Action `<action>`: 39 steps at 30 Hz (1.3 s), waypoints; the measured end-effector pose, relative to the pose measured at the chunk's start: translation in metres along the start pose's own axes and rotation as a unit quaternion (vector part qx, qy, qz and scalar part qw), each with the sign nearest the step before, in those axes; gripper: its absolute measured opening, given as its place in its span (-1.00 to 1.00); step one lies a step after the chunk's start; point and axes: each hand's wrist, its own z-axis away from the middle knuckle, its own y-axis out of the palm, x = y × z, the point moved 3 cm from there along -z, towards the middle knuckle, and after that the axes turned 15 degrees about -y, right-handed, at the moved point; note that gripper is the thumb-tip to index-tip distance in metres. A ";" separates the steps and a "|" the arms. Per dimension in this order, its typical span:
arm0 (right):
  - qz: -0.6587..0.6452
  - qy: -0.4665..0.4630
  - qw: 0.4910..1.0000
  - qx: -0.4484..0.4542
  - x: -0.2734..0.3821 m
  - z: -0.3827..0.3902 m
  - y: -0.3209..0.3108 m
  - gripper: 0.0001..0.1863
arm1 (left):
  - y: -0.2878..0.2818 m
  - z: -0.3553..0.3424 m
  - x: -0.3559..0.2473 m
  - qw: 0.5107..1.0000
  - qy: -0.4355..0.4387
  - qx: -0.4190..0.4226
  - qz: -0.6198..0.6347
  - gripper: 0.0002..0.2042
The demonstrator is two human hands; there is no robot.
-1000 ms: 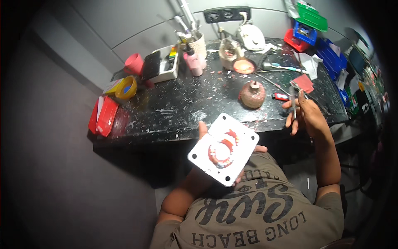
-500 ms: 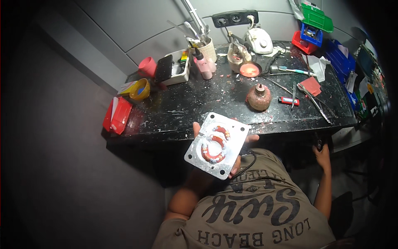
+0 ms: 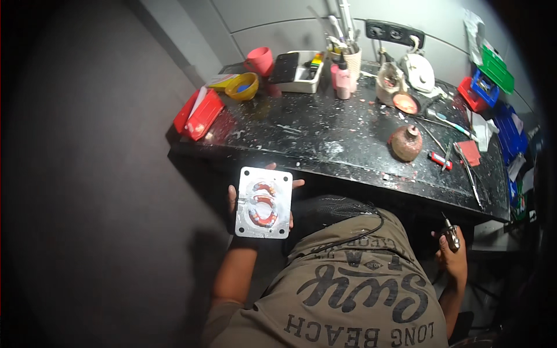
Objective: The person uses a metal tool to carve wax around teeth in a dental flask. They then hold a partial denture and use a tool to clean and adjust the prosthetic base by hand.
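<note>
My left hand (image 3: 232,198) holds a square metal plate (image 3: 275,225) from beneath, fingertips showing around its edges, below the desk's front edge. The plate has holes at its corners and curved red wax pieces with pale teeth (image 3: 263,218) in its middle. My right hand (image 3: 450,258), below the desk edge at the right, is closed on a metal handpiece (image 3: 454,236) with a thin bit pointing up.
The speckled black desk (image 3: 313,127) holds a flask (image 3: 406,148), red lighter (image 3: 438,159), metal tools (image 3: 470,180), yellow bowl (image 3: 243,93), pink mug (image 3: 262,58), bottles (image 3: 343,81), red cases (image 3: 203,116) and coloured bins (image 3: 477,93). A dark cable (image 3: 362,231) crosses my shirt.
My right hand let go of a blade tool on the desk, dropped below the edge and now holds the handpiece. The plate moved left and turned straighter. The view has shifted.
</note>
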 end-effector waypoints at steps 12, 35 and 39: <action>0.167 -0.205 0.923 0.279 0.131 -0.001 -0.013 -0.33 | -0.017 0.086 0.000 0.997 0.076 0.023 -0.014 0.16; 0.177 -0.341 0.810 0.444 0.169 -0.022 0.206 -0.68 | -0.046 0.062 0.022 0.986 0.149 -0.043 -0.067 0.10; 0.195 -0.314 0.800 0.472 0.151 -0.047 0.171 -0.63 | -0.032 0.050 0.026 0.984 0.174 -0.014 -0.035 0.07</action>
